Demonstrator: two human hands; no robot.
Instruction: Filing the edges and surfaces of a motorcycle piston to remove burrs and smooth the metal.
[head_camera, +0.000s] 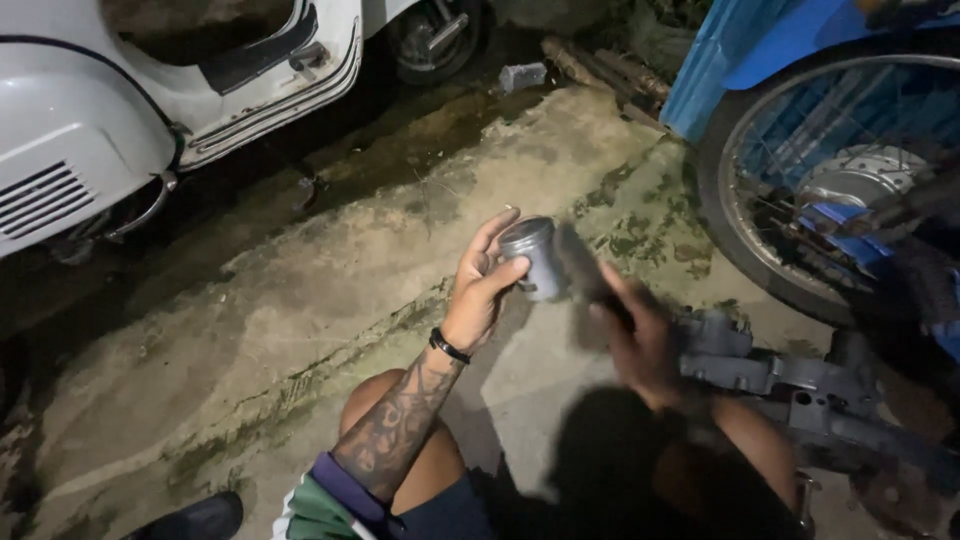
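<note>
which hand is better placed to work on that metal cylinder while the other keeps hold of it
Probably the right hand: it is free of the metal cylinder, close beside it and motion-blurred, while the left hand grips the cylinder.

No label, sign or screen is to be seen. One thing that may be a package is found at about twelve o'clock in the view: a small crumpled piece of pale grey wrapper or bag (522, 76), lying on the dark wet ground at the edge of the concrete floor (300, 300), between the white scooter (120, 110) at ten o'clock and the blue motorcycle (800, 60) at two o'clock. Its kind cannot be told for certain.
</note>
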